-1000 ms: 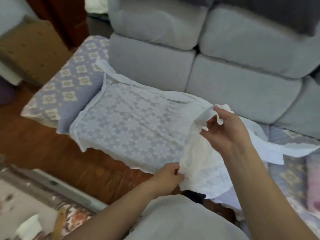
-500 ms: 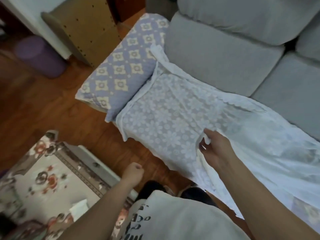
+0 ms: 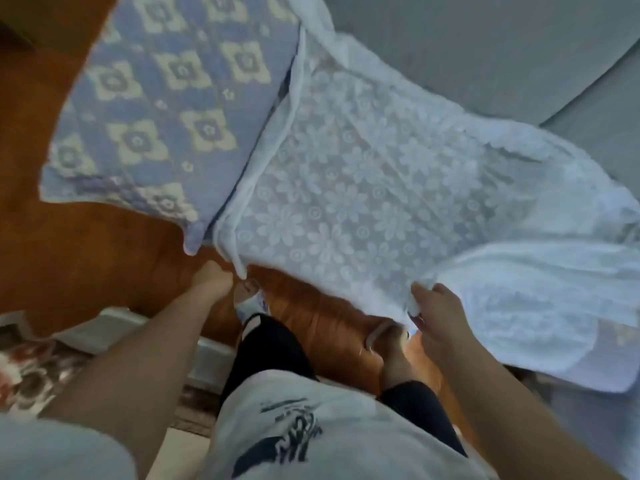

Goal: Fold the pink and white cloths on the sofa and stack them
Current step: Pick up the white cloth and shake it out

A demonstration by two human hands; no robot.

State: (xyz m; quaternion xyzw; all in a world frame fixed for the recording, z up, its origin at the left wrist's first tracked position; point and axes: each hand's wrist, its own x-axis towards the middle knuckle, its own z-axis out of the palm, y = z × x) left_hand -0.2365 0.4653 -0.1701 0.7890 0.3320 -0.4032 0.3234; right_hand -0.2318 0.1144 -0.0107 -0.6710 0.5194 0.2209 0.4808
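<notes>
A white lace cloth with a flower pattern lies spread over the sofa seat, its right part bunched in folds. My right hand pinches the cloth's near edge where it hangs over the seat front. My left hand is curled right beside the cloth's near left corner, which hangs down against it. Blur hides whether the fingers hold that corner. No pink cloth is in view.
The grey sofa back rises behind the cloth. A blue quilted cover with cream flowers lies on the seat to the left. Below are the wooden floor, a patterned rug and my slippered feet.
The view has swung down and left. My left hand let go of the cloth's edge and moved up to its near left corner. My right hand lowered the lifted fold to the near edge.
</notes>
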